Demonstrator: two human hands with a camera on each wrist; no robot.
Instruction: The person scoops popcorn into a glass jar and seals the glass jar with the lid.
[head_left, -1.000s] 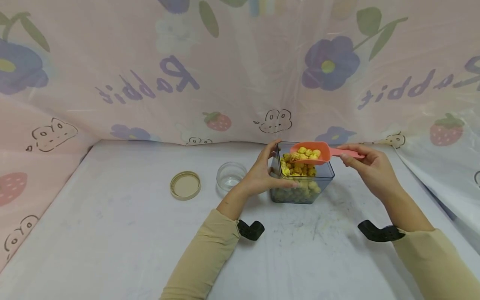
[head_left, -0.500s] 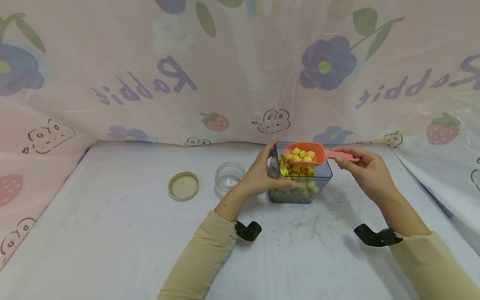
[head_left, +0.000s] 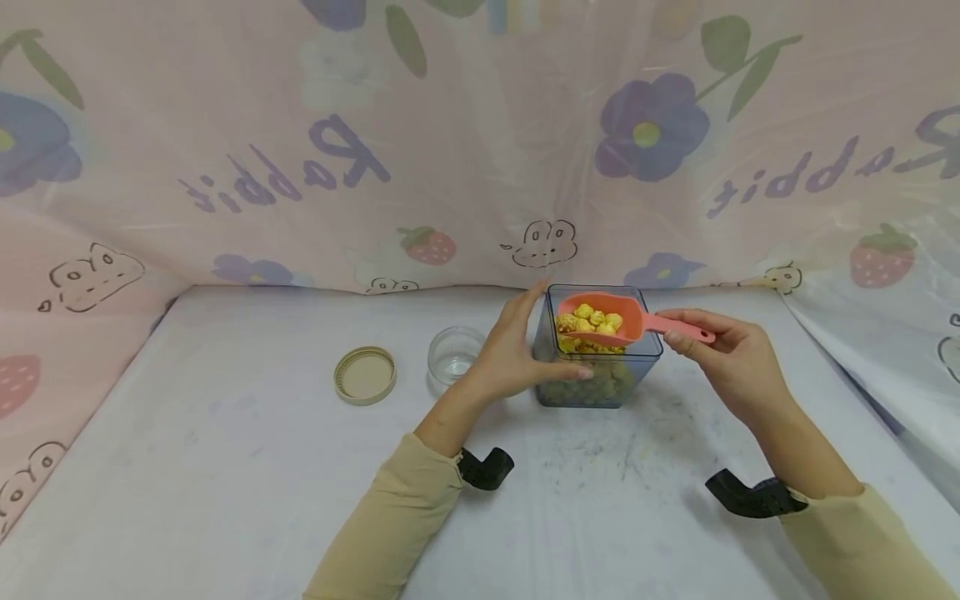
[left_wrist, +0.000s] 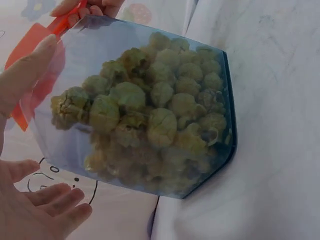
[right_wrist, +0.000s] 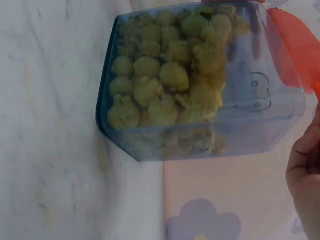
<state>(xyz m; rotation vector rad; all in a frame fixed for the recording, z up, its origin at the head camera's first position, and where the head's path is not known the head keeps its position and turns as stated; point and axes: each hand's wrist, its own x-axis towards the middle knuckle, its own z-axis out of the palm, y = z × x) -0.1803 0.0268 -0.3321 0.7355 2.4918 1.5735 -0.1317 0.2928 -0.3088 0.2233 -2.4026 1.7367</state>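
Observation:
A clear bluish square container (head_left: pixel 642 367) of yellow popcorn (left_wrist: pixel 162 95) stands on the white table. My left hand (head_left: pixel 506 354) holds it at the left side, thumb along the front wall and fingers toward the back. In the left wrist view those fingers are spread beside the wall. My right hand (head_left: pixel 738 362) grips the handle of a coral-pink scoop (head_left: pixel 633 323), thumb on top. The scoop's bowl, with several popcorn pieces (head_left: pixel 596 321) in it, lies within the container's opening. Through the container wall, the right wrist view shows the popcorn partway up.
A round clear glass jar (head_left: pixel 453 354) stands left of the container, partly behind my left hand. Farther left lies a beige round lid (head_left: pixel 365 376), inner side up. A printed pink curtain (head_left: pixel 465 167) hangs behind the table.
The scoop has moved left and a little down into the container's opening, still bearing popcorn. My left hand keeps its hold on the container. The whole head view has shifted slightly.

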